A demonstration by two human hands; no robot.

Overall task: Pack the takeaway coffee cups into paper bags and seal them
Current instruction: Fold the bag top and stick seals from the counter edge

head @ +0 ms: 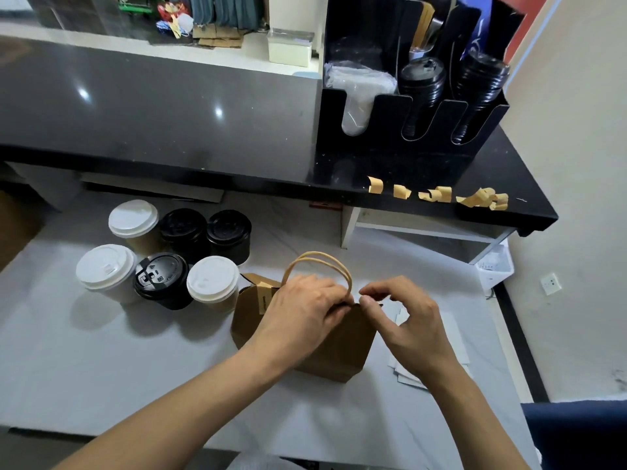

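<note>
Bag stood on worktop, right of six lidded cups | bag mouth pinched closed by left hand, apparently to hold the fold for sealing | right hand curled at top edge, thumb and forefinger pinched, contents unclear | tape strips kept stuck on counter edge, within reach.
</note>
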